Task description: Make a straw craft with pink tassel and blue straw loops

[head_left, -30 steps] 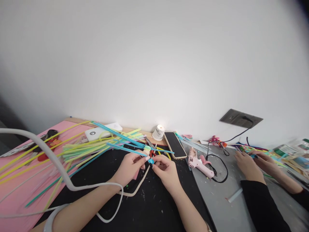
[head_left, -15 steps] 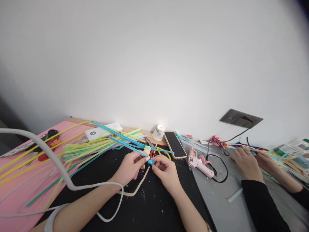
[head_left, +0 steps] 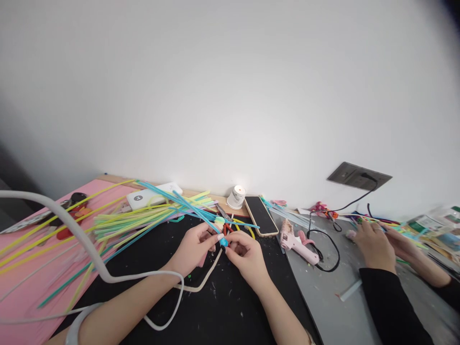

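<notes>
Both of my hands meet over the black mat around a blue pipe cleaner (head_left: 223,242), which is coiled into a small lump at this end. My left hand (head_left: 194,248) pinches it between thumb and index finger. From there its long free strand runs up and to the left, over other blue pipe cleaners. At the coil's right side, my right hand (head_left: 247,254) has its thumb and fingertips closed on it. A small pale green and yellow piece (head_left: 219,221) shows just above my left fingertips. Red-handled pliers (head_left: 225,215) lie partly hidden behind my hands.
A pile of yellow, green and blue pipe cleaners (head_left: 132,220) lies left, by a white power strip (head_left: 154,194). A paper cup (head_left: 236,197), phone (head_left: 261,216) and pink glue gun (head_left: 298,244) stand behind and right. A white cable (head_left: 104,268) crosses my left forearm. Another person's hands (head_left: 377,244) work at right.
The free strand of the blue pipe cleaner has swung to the right and stands steeper. My hands stay almost in place. The other person's hands have moved slightly right.
</notes>
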{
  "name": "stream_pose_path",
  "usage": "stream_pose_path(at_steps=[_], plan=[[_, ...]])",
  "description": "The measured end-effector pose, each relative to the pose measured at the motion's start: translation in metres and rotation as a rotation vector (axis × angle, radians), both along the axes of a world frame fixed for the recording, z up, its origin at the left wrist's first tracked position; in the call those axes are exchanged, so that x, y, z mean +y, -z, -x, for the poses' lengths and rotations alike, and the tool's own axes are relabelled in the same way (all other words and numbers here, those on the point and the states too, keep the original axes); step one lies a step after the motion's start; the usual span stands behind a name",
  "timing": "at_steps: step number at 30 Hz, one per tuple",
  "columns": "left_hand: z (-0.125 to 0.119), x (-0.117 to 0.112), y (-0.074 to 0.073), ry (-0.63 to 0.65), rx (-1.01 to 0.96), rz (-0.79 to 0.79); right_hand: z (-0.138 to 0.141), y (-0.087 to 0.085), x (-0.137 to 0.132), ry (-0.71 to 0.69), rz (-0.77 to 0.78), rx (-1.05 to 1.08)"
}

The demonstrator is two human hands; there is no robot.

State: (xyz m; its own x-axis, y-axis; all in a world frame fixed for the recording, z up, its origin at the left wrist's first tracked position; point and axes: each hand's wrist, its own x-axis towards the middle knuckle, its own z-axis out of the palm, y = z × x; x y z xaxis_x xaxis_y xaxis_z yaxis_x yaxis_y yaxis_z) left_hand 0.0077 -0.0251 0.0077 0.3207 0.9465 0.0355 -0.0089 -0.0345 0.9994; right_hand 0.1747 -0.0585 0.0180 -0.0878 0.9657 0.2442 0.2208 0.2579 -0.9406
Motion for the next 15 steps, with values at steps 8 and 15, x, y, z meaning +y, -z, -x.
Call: stream_pose_path(at_steps=[8,15], plan=[[-0.0001,0.0035,0.0053,0.013,-0.024,0.008,-0.0001,-0.0018,-0.0001,0.004,-0.031,-0.043],[0.0015,0.0022,0.0001,0.022,-0.026,-0.001,-0.0007,-0.0029,0.0018,0.001,0.096,0.096]])
